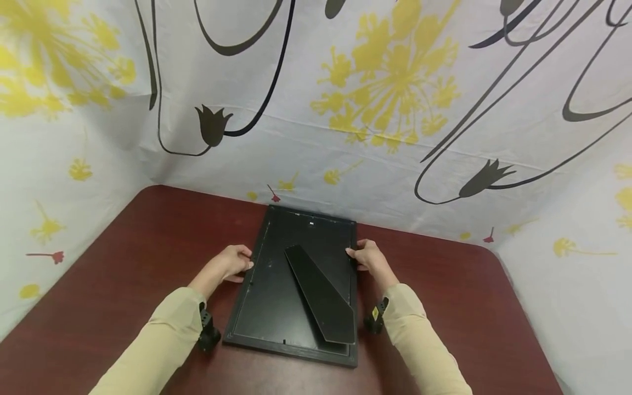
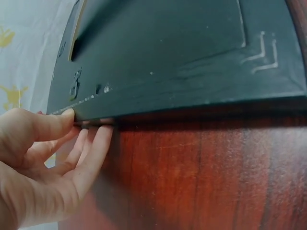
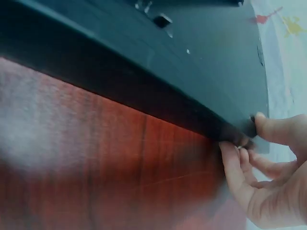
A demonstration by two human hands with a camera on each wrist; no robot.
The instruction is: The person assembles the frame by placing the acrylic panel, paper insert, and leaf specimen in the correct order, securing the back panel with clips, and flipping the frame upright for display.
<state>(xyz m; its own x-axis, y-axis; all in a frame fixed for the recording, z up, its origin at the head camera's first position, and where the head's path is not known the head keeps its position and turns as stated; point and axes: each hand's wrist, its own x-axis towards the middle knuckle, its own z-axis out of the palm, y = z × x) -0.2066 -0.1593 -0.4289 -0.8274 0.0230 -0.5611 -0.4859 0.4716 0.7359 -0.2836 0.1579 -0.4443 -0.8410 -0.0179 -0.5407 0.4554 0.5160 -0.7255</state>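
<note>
A black picture frame (image 1: 269,307) lies back side up on the table, its angled easel stand (image 1: 323,299) slanting across the back panel toward the lower right. My left hand (image 1: 231,264) grips the frame's left edge, thumb over the rim and fingers against the side from below, as the left wrist view shows with the hand (image 2: 53,163) close up. On the opposite edge, my right hand (image 1: 371,262) pinches the rim in the same way; in the right wrist view its thumb is on top of the frame (image 3: 158,72). The frame's front is hidden.
The reddish-brown wooden table (image 1: 434,307) has rounded far corners. A white cloth (image 1: 276,126) with yellow and dark flower prints hangs behind and at both sides, close to the frame's far edge. Black wrist cameras (image 1: 208,332) sit under both sleeves.
</note>
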